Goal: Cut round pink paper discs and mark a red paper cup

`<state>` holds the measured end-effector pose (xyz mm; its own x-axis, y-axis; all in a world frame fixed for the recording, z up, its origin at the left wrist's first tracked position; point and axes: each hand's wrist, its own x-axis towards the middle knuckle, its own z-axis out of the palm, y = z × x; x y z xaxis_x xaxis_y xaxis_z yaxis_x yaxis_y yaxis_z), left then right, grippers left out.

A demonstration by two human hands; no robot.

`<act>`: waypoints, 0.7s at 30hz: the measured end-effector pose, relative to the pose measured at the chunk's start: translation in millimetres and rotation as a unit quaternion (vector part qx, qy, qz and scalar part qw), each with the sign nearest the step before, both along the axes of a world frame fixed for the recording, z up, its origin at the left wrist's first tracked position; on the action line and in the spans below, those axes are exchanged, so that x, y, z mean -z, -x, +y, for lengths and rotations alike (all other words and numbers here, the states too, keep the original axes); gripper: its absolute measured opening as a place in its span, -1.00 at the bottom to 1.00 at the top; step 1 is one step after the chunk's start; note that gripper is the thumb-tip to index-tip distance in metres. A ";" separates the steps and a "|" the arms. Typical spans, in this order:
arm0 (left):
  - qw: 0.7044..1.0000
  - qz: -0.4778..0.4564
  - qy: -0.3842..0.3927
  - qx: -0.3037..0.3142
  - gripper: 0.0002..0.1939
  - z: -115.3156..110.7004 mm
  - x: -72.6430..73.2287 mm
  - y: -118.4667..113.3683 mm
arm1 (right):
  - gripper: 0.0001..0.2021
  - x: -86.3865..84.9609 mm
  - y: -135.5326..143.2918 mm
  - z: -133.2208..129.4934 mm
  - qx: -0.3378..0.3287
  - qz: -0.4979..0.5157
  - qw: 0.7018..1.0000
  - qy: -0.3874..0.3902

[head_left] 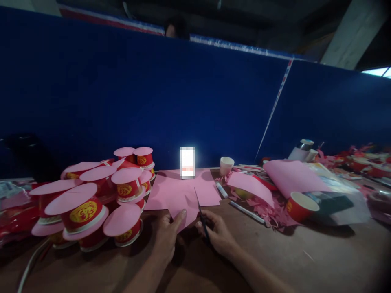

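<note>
Pinching a pink sheet [185, 209] just below the frame's centre, the left hand [169, 234] had its thumb on top; the right hand [219, 232] held black scissors [205, 229] in curled fingers at the sheet's right edge; red cups [91, 205] stood lower left

The blue partition [152, 89], broad and plain, spans the full width behind the brown tabletop [305, 260]. Striped edging [113, 21], red, white and blue in its left part, follows the top of the partition; a narrow striped strip [277, 101] descends at a slant across the partition's right half. Above the partition lies a dark, shadowed interior [232, 20], its details largely lost. A pale column [351, 36] rises, tilted, behind the partition's right part; farther right, just above the partition's edge, appears a bright window [375, 72]. Light on the partition is dim.
</note>
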<state>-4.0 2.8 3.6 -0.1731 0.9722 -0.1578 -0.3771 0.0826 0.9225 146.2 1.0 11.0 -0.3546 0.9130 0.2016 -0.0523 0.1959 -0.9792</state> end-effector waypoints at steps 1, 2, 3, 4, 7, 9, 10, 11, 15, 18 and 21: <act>1.000 -0.004 -0.001 0.004 -0.55 -0.1 0.3 0.1 | -0.68 0.8 -0.1 0.3 0.000 0.004 1.000 0.004; 1.000 -0.008 -0.004 0.007 -0.55 -0.1 0.9 0.1 | -0.69 1.4 -0.2 0.4 -0.001 0.007 1.000 0.006; 1.000 -0.009 -0.006 0.009 -0.55 -0.1 1.6 0.2 | -0.69 1.9 -0.3 0.4 -0.001 0.008 1.000 0.007; 1.000 -0.009 -0.009 0.008 -0.54 0.0 2.3 0.3 | -0.69 2.1 -0.4 0.4 -0.002 0.009 1.000 0.007; 1.000 -0.009 -0.013 0.003 -0.55 0.6 3.5 0.4 | -0.69 1.4 -0.7 0.0 -0.001 0.001 1.000 0.001; 1.000 -0.013 -0.015 0.002 -0.57 1.0 3.4 0.6 | -0.69 -0.2 -0.9 -0.4 0.000 -0.003 1.000 -0.007; 1.000 -0.014 -0.016 0.002 -0.57 1.1 3.3 0.7 | -0.69 -1.3 -0.9 -0.6 0.000 -0.004 1.000 -0.010; 1.000 -0.014 -0.019 0.003 -0.57 1.3 3.2 0.8 | -0.68 -2.5 -0.9 -0.8 0.000 -0.004 1.000 -0.012; 1.000 -0.016 -0.023 -0.001 -0.55 1.7 3.7 1.2 | -0.66 -6.2 -0.3 -1.7 -0.004 -0.011 1.000 -0.017; 1.000 -0.020 -0.014 -0.003 -0.55 1.9 4.2 1.2 | -0.62 -6.3 -0.1 -1.9 0.000 -0.022 1.000 -0.017; 1.000 -0.019 -0.014 -0.008 -0.54 1.7 3.6 1.0 | -0.61 -5.7 -0.5 -1.9 0.002 -0.027 0.999 -0.016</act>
<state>-4.9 4.5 0.0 -0.1827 0.9734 -0.1382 -0.4126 0.0517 0.9094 146.6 -0.9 16.7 -0.3621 0.9079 0.2111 0.0019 0.2272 -0.9738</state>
